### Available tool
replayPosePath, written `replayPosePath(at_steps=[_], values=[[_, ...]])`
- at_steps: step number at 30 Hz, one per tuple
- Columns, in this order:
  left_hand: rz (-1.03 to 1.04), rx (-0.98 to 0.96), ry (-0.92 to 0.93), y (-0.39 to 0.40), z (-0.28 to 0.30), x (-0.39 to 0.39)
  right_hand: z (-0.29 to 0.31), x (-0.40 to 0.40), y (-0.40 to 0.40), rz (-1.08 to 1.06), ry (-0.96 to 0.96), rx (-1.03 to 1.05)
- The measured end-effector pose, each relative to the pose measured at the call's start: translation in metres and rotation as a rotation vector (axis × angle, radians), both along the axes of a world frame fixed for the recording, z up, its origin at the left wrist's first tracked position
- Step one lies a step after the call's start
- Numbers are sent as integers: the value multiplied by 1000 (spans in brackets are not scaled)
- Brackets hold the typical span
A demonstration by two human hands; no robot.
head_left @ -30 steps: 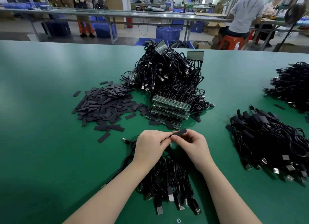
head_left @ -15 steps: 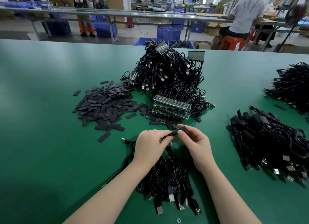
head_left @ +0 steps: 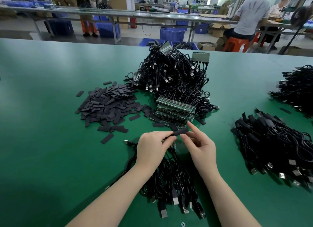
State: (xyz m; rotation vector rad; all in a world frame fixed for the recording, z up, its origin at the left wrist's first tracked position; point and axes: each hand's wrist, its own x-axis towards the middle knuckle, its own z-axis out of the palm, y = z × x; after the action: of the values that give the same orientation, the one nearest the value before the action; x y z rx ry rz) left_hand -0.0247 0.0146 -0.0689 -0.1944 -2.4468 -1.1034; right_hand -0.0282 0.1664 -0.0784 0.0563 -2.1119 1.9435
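Ten o'clock of the hands: a sleeve pile (head_left: 108, 104), flat black pieces, lies loose on the green table (head_left: 42, 125). Twelve o'clock: a cable heap (head_left: 171, 77) with green board strips (head_left: 175, 108) stacked at its near foot; their print is too small to read. Beyond the far edge, a blue crate (head_left: 196, 47) holds black cables. Centre: the left hand (head_left: 152, 148) and right hand (head_left: 201, 150) each pinch one end of a black sleeve (head_left: 180, 131), held above a cable bundle (head_left: 171, 181). Three o'clock: sleeved cables (head_left: 274, 142), heaped.

Loose cables (head_left: 172, 181) lie nearest me on the table (head_left: 50, 142); board stack (head_left: 175, 110) ahead, cable heap (head_left: 171, 77) behind it, sleeve pieces (head_left: 108, 106) left, sleeved cables (head_left: 274, 147) right.
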Motion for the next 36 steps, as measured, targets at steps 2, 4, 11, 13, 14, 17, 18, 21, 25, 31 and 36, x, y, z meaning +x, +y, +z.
replayPosePath(at_steps=[2,4,11,13,14,17,18,21,25,31,36], values=[[1,13,-6,-1,0,0,1,1,0,4,4,7],[-8,-6,-22,-2,0,0,2,1,1,11,-1,11],[-25,-19,-39,-2,-2,-1,0,0,0,33,-42,70],[-23,-6,-52,-4,-3,-1,-1,-1,2,29,-61,74],[-20,3,-57,-5,-3,-1,-2,-2,2,28,-67,78],[-20,5,-82,-6,-4,0,-2,-1,1,61,-65,117],[-19,6,-89,-6,-5,0,-2,-1,0,77,-64,133],[-10,6,-93,-6,-7,0,-3,-1,1,87,-66,147],[-2,-44,-93,-4,-6,-2,-4,-1,3,47,-59,85],[-1,-35,-107,-5,-7,-2,-4,-2,2,68,-94,135],[-22,-79,-74,-3,-5,-2,-3,-3,-1,61,-121,128]])
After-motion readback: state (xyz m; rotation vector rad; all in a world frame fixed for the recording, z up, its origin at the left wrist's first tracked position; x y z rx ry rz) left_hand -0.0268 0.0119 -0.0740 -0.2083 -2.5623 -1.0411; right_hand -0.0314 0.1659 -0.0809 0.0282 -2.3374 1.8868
